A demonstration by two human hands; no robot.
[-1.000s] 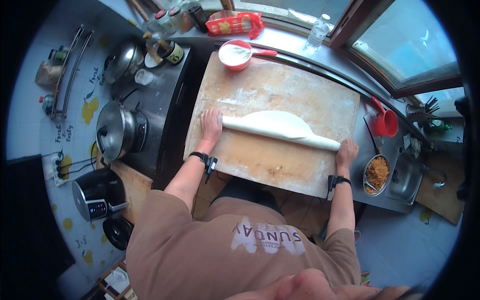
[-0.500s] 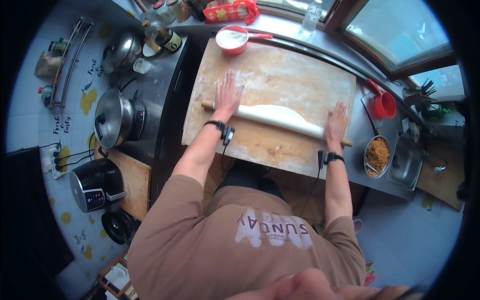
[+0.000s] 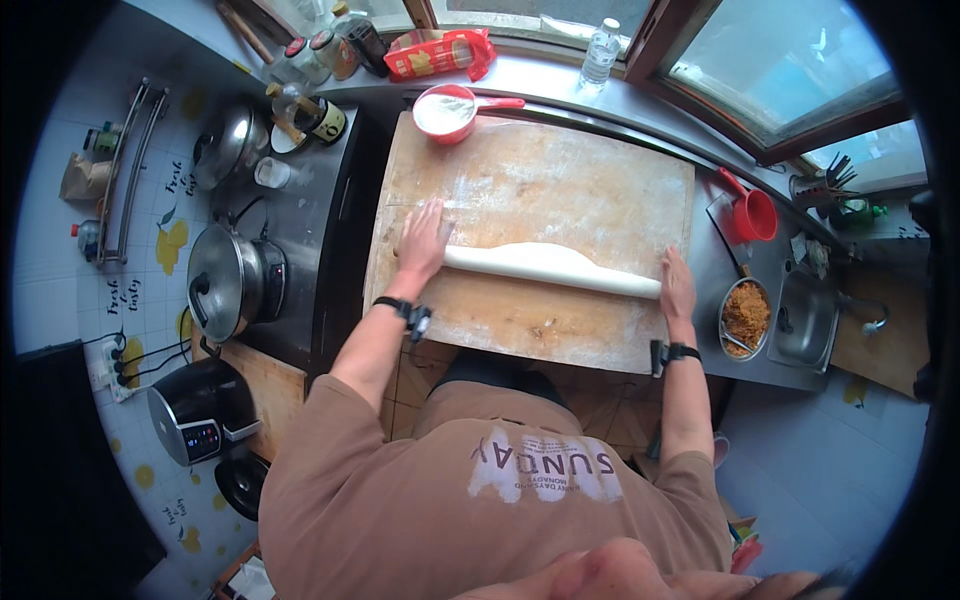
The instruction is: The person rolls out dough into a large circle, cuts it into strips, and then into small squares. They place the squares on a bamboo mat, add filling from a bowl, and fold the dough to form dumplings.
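A rolling pin [image 3: 397,251], its wooden end just showing on the left, lies across a floured wooden board. White dough [image 3: 555,263] is wrapped around it, with a low bulge of the sheet on the far side. My left hand [image 3: 424,240] rests on the pin's left end, fingers stretched forward. At the other end, my right hand [image 3: 677,285] presses beside the dough's edge, fingers straight and close together; the pin's right tip is hidden under it. Neither hand is closed around the pin. Both wrists wear dark straps with small devices.
The wooden board [image 3: 600,175] spans the counter. A red scoop of flour [image 3: 445,115] sits at its far left corner. To the right are a red pan [image 3: 754,215], a bowl of orange-brown crumbly food [image 3: 746,316] and a sink [image 3: 806,322]. Pots and appliances stand left.
Both hands have drawn the dough-wrapped pin nearer to me across the board. The right hand is more upright and narrower in view. The whole picture has shifted slightly.
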